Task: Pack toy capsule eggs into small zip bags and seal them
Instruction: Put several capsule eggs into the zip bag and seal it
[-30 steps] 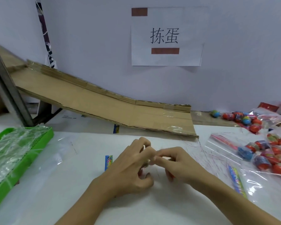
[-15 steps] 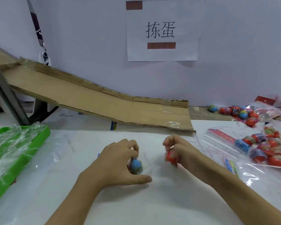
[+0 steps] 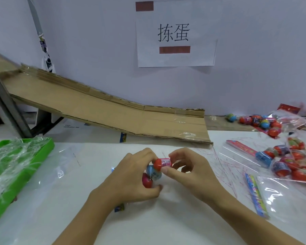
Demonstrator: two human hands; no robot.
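My left hand (image 3: 131,177) curls round a blue capsule egg (image 3: 153,172) and a red capsule egg (image 3: 147,181) at the middle of the white table. My right hand (image 3: 189,170) pinches a third egg, red with a pink label (image 3: 162,163), between thumb and fingers and holds it against the top of the blue one. A clear film seems to wrap the left hand's eggs, but I cannot tell if it is a zip bag. Filled zip bags of eggs (image 3: 290,161) lie at the right.
A cardboard ramp (image 3: 113,114) slopes down from the left along the wall. A green tray (image 3: 48,145) holding clear bags stands at the left edge. Loose eggs (image 3: 260,121) lie at the back right. A clear bag (image 3: 64,167) and a candy strip (image 3: 256,195) lie flat.
The hands were apart half a second ago, each with an egg. Now they have come together, and the right hand's red egg sits against the eggs in the left hand.
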